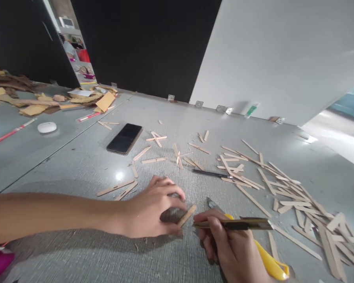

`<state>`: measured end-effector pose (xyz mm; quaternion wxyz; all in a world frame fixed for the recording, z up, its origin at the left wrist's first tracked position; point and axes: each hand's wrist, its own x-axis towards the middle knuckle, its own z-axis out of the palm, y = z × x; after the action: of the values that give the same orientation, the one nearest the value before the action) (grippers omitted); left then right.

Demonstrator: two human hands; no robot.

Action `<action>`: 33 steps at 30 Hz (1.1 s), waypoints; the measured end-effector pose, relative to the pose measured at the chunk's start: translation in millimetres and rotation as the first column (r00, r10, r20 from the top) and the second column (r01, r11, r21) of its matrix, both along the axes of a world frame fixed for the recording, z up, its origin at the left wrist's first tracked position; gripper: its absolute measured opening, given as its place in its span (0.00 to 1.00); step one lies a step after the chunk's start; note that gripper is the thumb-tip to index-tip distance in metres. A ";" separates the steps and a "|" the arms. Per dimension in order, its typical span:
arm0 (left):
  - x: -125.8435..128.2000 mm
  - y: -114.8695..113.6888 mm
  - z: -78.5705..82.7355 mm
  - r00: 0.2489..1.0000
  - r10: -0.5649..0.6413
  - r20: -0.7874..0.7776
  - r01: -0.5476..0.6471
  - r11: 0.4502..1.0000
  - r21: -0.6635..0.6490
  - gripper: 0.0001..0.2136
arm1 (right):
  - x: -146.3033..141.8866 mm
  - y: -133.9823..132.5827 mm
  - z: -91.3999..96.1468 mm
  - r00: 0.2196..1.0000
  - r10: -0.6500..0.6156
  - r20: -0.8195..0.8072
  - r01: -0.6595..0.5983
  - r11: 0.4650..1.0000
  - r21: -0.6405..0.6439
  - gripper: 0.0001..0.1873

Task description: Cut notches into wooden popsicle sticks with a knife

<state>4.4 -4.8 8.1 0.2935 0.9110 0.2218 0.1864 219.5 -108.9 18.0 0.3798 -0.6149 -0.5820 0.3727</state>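
My left hand (153, 210) reaches in from the left. Its thumb and curled fingers close about a short piece of wooden craft stick (188, 214), which tilts up to the right just above the table. In my right hand (228, 243), at the lower middle, a dark and gold pen (238, 223) lies between thumb and fingers, its tip pointing left at the stick piece. A yellow-handled tool (270, 261) with a grey, blade-like tip shows under the right hand; my hand covers its middle, so I cannot tell whether it is held or lying down.
A heap of craft sticks (301, 192) spreads along the right. A dark pen (212, 173), a phone (124, 138) and loose sticks lie ahead. Further left are a white mouse-shaped case (47, 127) and torn cardboard (103, 102). Upright panels (147, 43) line the back; a person (69, 49) shows through a gap.
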 end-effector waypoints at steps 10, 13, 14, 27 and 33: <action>4.4 8.9 -1.1 0.991 -0.128 -0.033 0.129 0.991 0.044 0.15 | 7.8 7.5 -9.5 0.980 0.143 0.140 -0.147 0.989 0.017 0.21; 4.6 10.8 -0.3 0.991 -0.121 -0.048 0.123 0.992 0.024 0.19 | 8.5 6.5 -10.7 0.978 0.158 0.138 -0.161 0.987 0.016 0.18; 4.6 11.2 -0.1 0.991 -0.121 -0.050 0.122 0.992 0.020 0.19 | 8.5 6.4 -10.6 0.975 0.162 0.150 -0.167 0.986 0.018 0.18; 5.3 12.8 -0.3 0.992 -0.127 -0.018 0.127 0.992 0.009 0.16 | 7.4 7.3 -5.3 0.928 0.183 0.325 -0.232 0.966 0.118 0.15; 5.3 12.3 1.3 0.992 -0.125 -0.030 0.125 0.992 -0.001 0.14 | 1.7 10.8 2.6 0.895 0.168 0.413 -0.259 0.950 0.173 0.17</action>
<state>9.7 7.6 9.4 0.3008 0.9260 0.1686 0.1539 221.2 -98.1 20.6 0.2785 -0.5624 -0.7487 0.2136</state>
